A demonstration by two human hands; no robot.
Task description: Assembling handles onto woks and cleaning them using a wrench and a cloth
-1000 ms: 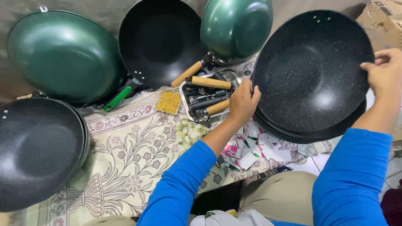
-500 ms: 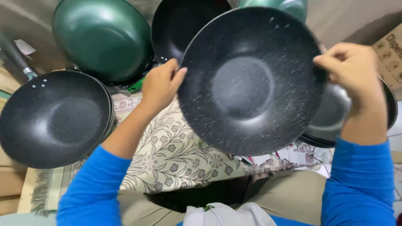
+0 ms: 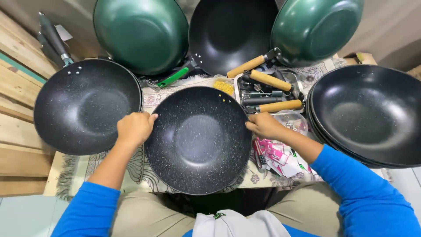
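A black speckled wok [image 3: 198,139] without a handle rests in front of me on the patterned cloth [image 3: 92,169]. My left hand [image 3: 134,128] grips its left rim. On the opposite side, my right hand [image 3: 264,125] holds the right rim. Just behind the wok stands a metal tray [image 3: 294,83] with several wooden handles [image 3: 270,80] and black parts. Pink and white paper cards [image 3: 277,154] lie under my right forearm.
A stack of black woks [image 3: 372,115] sits at the right. Another black speckled wok [image 3: 87,105] with a handle sits at the left. Two green woks [image 3: 140,33] [image 3: 316,26] and a black one [image 3: 234,33] lean at the back. Wooden planks [image 3: 17,109] run along the left.
The wok, held up and tilted toward me half a second ago, now lies flat on the cloth in front of me. Both hands stay on its rim.
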